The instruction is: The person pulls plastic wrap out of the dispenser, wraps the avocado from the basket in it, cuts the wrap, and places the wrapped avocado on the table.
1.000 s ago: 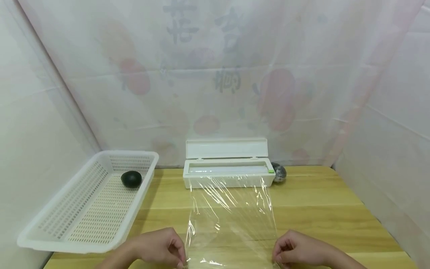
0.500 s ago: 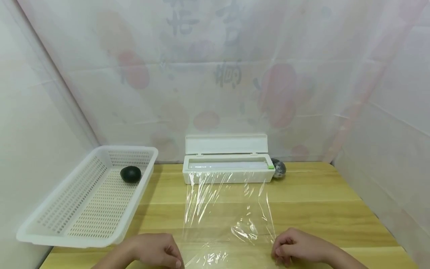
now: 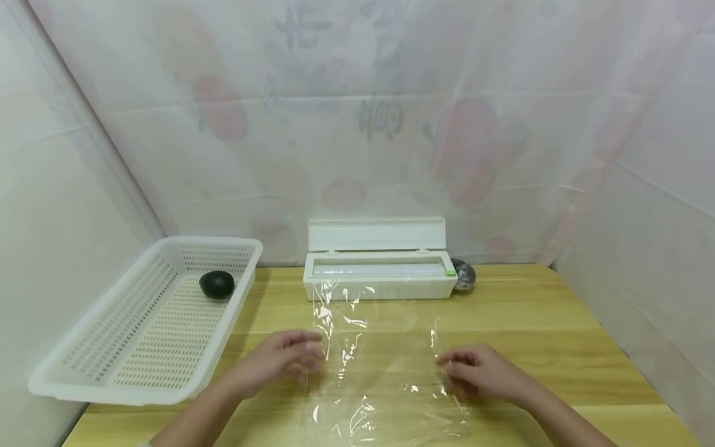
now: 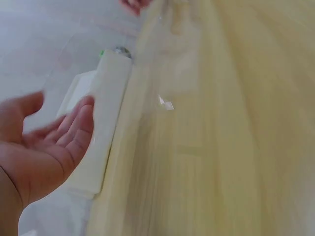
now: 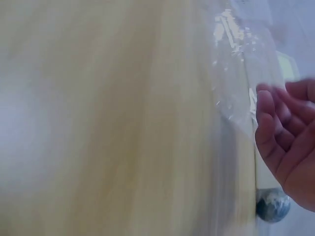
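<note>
A sheet of clear cling film (image 3: 385, 360) runs from a white cling film dispenser (image 3: 380, 288) toward the near edge and lies over the wooden table. The dispenser's lid (image 3: 377, 236) stands up, and a film roll shows inside. My left hand (image 3: 285, 357) is at the film's left side, fingers loosely bent and holding nothing; in the left wrist view its palm and spread thumb (image 4: 32, 103) show. On the film's other side is my right hand (image 3: 480, 372), fingers slightly curled. The right wrist view shows that hand (image 5: 290, 132) with nothing in its fingers.
At the left stands a white plastic basket (image 3: 139, 397) with a dark green, avocado-like fruit (image 3: 217, 284) in it. A dark round thing in shiny film (image 3: 464, 275) sits by the dispenser's right end. Curtains enclose the table's back and sides.
Both hands have let go of the film's near end and moved up toward the dispenser. The film, earlier pulled taut between them, has dropped loosely onto the table.
</note>
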Demonstrator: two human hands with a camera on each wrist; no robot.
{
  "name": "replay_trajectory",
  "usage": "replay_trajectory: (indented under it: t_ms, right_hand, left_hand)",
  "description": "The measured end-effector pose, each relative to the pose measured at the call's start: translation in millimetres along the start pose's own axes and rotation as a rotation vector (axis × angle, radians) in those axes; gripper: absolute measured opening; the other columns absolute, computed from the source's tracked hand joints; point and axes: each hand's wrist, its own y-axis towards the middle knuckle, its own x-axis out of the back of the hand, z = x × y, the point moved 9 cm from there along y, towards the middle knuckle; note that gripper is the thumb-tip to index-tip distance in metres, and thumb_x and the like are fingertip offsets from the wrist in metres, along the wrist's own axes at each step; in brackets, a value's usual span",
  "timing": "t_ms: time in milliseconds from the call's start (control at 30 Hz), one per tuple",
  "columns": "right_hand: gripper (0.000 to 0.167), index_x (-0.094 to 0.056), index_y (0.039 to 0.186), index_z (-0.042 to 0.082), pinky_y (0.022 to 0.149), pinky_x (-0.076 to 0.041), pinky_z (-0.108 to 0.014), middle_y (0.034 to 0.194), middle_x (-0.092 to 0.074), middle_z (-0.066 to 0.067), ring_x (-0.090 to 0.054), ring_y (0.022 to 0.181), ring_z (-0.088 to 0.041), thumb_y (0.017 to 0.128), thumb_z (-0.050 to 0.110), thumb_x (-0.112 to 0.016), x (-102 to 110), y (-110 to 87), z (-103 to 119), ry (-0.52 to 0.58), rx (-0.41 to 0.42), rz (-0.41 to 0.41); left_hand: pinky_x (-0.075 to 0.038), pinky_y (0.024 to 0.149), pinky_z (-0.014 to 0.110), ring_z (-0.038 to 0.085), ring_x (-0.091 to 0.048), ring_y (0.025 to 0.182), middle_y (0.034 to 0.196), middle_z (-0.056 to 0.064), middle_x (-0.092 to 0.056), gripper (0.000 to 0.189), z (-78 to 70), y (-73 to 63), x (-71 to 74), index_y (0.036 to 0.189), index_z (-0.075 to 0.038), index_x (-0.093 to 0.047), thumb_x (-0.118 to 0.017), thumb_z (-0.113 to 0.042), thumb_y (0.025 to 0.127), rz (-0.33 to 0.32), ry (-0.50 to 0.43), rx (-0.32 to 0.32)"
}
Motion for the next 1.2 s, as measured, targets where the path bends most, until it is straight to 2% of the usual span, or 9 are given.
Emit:
replay_trajectory:
  t_ms: [133,267,400,567,733,833,933,1033,1200]
  right_hand:
    - [0.049,-0.043,0.138,-0.014,0.068,-0.059,-0.033,0.101,-0.069,-0.019,-0.068,0.077,-0.019,0.100,0.016,-0.053,8.2,24.3,-8.5,0.210,-0.111,-0.123]
    - [0.058,-0.031,0.145,-0.014,0.080,-0.059,-0.037,0.121,-0.065,-0.022,-0.070,0.094,-0.022,0.101,0.017,-0.051,12.1,39.2,-20.4,0.312,-0.183,-0.224]
    - [0.056,-0.035,0.144,-0.012,0.081,-0.058,-0.033,0.127,-0.062,-0.024,-0.068,0.097,-0.020,0.099,0.015,-0.055,24.2,38.8,-26.7,0.283,-0.195,-0.355]
    - [0.038,-0.059,0.125,-0.004,0.063,-0.054,-0.027,0.096,-0.066,-0.017,-0.061,0.075,-0.015,0.094,0.017,-0.065,30.8,24.7,-15.7,0.058,-0.117,-0.391]
    - [0.013,-0.066,0.087,0.010,0.053,-0.046,-0.023,0.071,-0.057,0.002,-0.050,0.061,-0.004,0.088,0.021,-0.073,10.2,-1.6,-1.1,-0.280,-0.026,-0.264]
    - [0.017,-0.062,0.079,0.019,0.050,-0.041,-0.021,0.065,-0.052,0.010,-0.045,0.057,0.001,0.086,0.027,-0.075,-3.8,-18.2,-2.9,-0.374,-0.034,-0.201]
    - [0.020,-0.060,0.076,0.022,0.049,-0.038,-0.021,0.062,-0.047,0.014,-0.042,0.055,0.002,0.085,0.031,-0.075,-13.5,-30.4,-8.7,-0.417,-0.051,-0.168]
    - [0.020,-0.059,0.075,0.024,0.050,-0.038,-0.021,0.061,-0.045,0.015,-0.042,0.055,0.003,0.085,0.033,-0.075,-21.6,-37.7,-15.3,-0.424,-0.066,-0.137]
    - [0.022,-0.058,0.075,0.025,0.050,-0.036,-0.022,0.061,-0.046,0.014,-0.042,0.055,0.002,0.086,0.037,-0.074,-29.2,-46.2,-21.5,-0.431,-0.092,-0.111]
  left_hand:
    - [-0.052,0.096,0.044,0.039,-0.056,0.124,0.140,0.031,-0.048,0.060,7.2,31.2,5.7,0.146,0.010,-0.029,-0.047,-0.029,0.104,-0.068,-0.252,0.038]
    - [-0.049,0.101,0.046,0.044,-0.047,0.132,0.146,0.035,-0.038,0.060,17.6,55.4,7.6,0.145,0.013,-0.026,-0.045,-0.026,0.104,-0.120,-0.336,0.063]
    - [-0.051,0.099,0.046,0.045,-0.048,0.130,0.143,0.036,-0.041,0.050,24.9,68.6,16.0,0.138,0.015,-0.034,-0.045,-0.021,0.103,-0.224,-0.343,0.065]
    - [-0.056,0.089,0.042,0.037,-0.061,0.115,0.132,0.030,-0.054,0.045,26.2,69.2,22.6,0.134,0.012,-0.043,-0.050,-0.018,0.101,-0.322,-0.301,0.078]
    - [-0.055,0.072,0.030,0.021,-0.064,0.086,0.101,0.015,-0.068,0.035,13.0,55.2,3.6,0.122,0.002,-0.062,-0.065,-0.017,0.094,-0.211,0.180,0.014]
    - [-0.051,0.072,0.027,0.012,-0.057,0.082,0.093,-0.001,-0.062,0.032,4.1,35.4,-20.3,0.111,-0.009,-0.068,-0.076,-0.028,0.085,-0.102,0.580,-0.047]
    - [-0.048,0.073,0.026,0.006,-0.050,0.081,0.093,-0.009,-0.054,0.044,5.3,18.7,-37.3,0.107,-0.018,-0.068,-0.084,-0.040,0.073,-0.038,0.828,-0.048]
    - [-0.046,0.071,0.025,0.005,-0.047,0.078,0.093,-0.010,-0.050,0.049,8.7,9.5,-42.1,0.107,-0.019,-0.067,-0.087,-0.042,0.067,-0.034,0.923,-0.045]
    - [-0.046,0.070,0.024,0.004,-0.046,0.079,0.094,-0.010,-0.049,0.048,12.5,4.1,-40.3,0.107,-0.018,-0.066,-0.087,-0.036,0.068,-0.049,0.901,-0.038]
